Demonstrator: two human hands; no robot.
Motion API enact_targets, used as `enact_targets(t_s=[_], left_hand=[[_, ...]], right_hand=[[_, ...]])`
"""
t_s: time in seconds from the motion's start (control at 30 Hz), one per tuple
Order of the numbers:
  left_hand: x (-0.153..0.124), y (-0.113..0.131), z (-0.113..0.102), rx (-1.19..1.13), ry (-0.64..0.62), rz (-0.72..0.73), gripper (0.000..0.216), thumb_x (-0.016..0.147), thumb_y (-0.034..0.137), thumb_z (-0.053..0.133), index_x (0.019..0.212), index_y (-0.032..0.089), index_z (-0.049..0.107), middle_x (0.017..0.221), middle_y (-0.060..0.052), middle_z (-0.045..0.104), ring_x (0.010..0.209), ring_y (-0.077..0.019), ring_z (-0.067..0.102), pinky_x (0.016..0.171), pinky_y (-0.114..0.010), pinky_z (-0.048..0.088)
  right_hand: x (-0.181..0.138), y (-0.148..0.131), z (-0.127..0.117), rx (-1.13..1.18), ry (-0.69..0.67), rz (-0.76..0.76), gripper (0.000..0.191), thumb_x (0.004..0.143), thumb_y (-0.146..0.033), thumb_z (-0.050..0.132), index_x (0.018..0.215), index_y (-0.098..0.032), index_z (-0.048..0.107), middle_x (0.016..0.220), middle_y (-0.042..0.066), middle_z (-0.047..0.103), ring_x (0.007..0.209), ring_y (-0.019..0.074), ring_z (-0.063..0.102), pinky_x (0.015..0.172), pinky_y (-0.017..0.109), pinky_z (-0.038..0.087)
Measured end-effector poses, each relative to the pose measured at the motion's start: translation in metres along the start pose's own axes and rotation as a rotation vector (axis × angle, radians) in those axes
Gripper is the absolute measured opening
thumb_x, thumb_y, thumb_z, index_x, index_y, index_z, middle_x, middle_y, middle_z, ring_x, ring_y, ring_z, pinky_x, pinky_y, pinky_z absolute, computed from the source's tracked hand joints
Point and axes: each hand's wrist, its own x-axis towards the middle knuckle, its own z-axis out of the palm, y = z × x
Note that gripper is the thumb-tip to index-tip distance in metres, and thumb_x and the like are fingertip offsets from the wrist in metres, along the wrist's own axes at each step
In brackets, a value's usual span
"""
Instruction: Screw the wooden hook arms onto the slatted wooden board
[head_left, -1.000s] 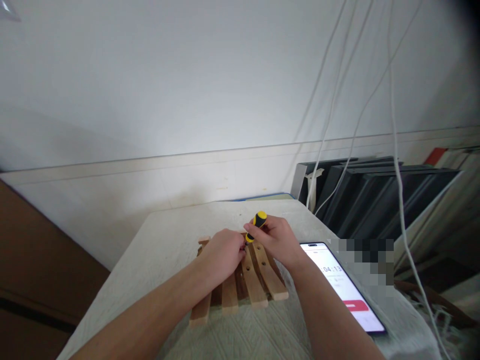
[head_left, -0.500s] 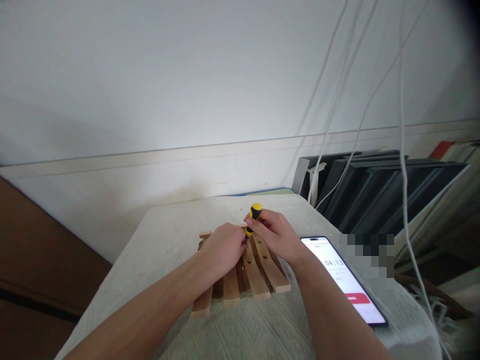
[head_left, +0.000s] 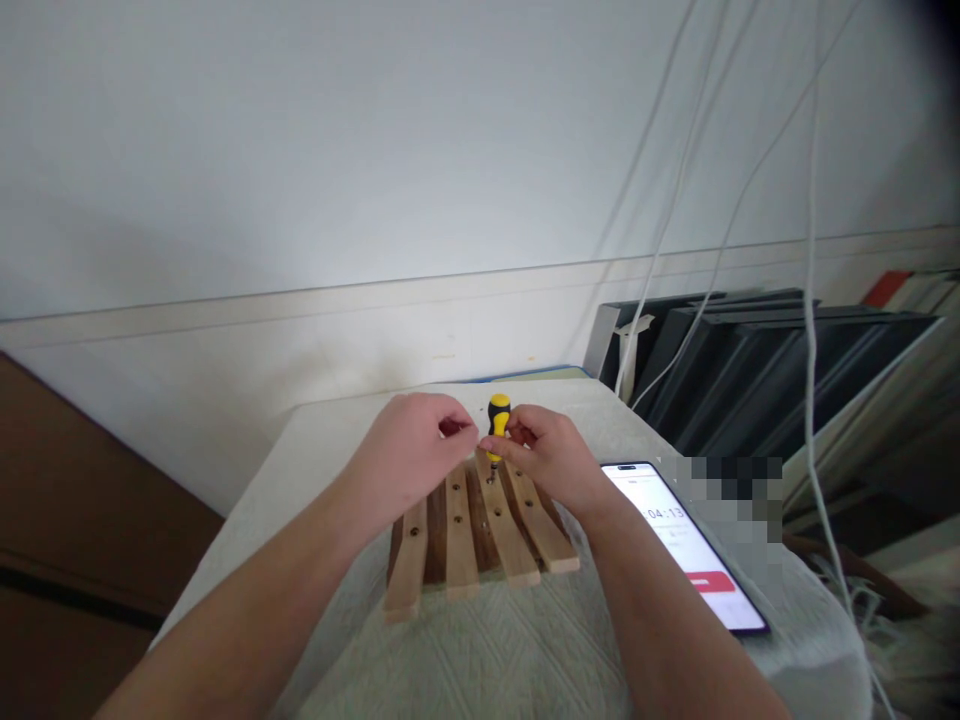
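Observation:
My right hand (head_left: pixel 551 450) grips a short screwdriver (head_left: pixel 499 420) with a yellow and black handle, thumb and fingers at its lower part. The screwdriver stands nearly upright, its tip at a hole in one slat of a wooden slatted piece (head_left: pixel 463 560). Several pale slats with dark round holes lie over darker wood. My left hand (head_left: pixel 412 450) is raised over the left slats, its thumb and forefinger pinched close to the screwdriver handle and my right thumb. Whether anything is between those fingertips cannot be made out. My left hand hides the far left of the wooden piece.
A phone (head_left: pixel 682 540) showing a timer lies on the cloth-covered table (head_left: pixel 322 660), right of my right forearm. Dark panels (head_left: pixel 780 370) lean beyond the table's right edge. White cables (head_left: pixel 810 330) hang there. The wall (head_left: pixel 375 200) rises behind the table.
My left hand has moved up and left, away from the screwdriver's shaft, uncovering more slats and holes. The screwdriver, tilted before, is now more upright, still in my right hand.

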Motion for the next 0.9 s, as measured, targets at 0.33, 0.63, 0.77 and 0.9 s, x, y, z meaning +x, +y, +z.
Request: enact_targets(t_s=[0.33, 0.63, 0.77, 0.9], left_hand=[[-0.002, 0.005, 0.017, -0.359, 0.348, 0.185, 0.036, 0.079, 0.034, 0.061, 0.109, 0.015, 0.059, 0.102, -0.007, 0.064, 0.079, -0.0124, 0.059, 0.06, -0.021, 0.05], [0.0, 0.003, 0.022, -0.377, 0.322, 0.201, 0.019, 0.078, 0.022, 0.063, 0.094, 0.015, 0.066, 0.092, -0.004, 0.068, 0.074, -0.0104, 0.062, 0.061, -0.02, 0.053], [0.002, 0.0, 0.026, -0.356, 0.329, 0.243, 0.019, 0.076, 0.022, 0.066, 0.093, 0.016, 0.067, 0.09, -0.004, 0.068, 0.074, -0.0111, 0.063, 0.06, -0.021, 0.055], [0.003, -0.001, 0.029, -0.345, 0.334, 0.253, 0.015, 0.076, 0.02, 0.066, 0.09, 0.017, 0.069, 0.087, -0.004, 0.069, 0.075, -0.0116, 0.064, 0.061, -0.021, 0.056]], right_hand=[[-0.003, -0.003, 0.003, 0.065, -0.062, 0.007, 0.026, 0.081, -0.042, 0.057, 0.067, -0.019, 0.056, 0.055, -0.003, 0.05, 0.051, 0.0108, 0.042, 0.049, 0.025, 0.03], [-0.003, -0.002, 0.003, 0.069, -0.067, 0.018, 0.026, 0.079, -0.041, 0.059, 0.067, -0.018, 0.058, 0.056, -0.003, 0.052, 0.05, 0.0098, 0.044, 0.048, 0.024, 0.031], [-0.003, -0.003, 0.001, 0.077, -0.08, 0.001, 0.023, 0.079, -0.037, 0.059, 0.068, -0.017, 0.058, 0.056, -0.003, 0.053, 0.051, 0.0091, 0.044, 0.049, 0.023, 0.031], [-0.003, -0.005, 0.0, 0.066, -0.089, 0.015, 0.022, 0.079, -0.036, 0.06, 0.068, -0.017, 0.058, 0.056, -0.003, 0.053, 0.051, 0.0088, 0.044, 0.049, 0.024, 0.031]])
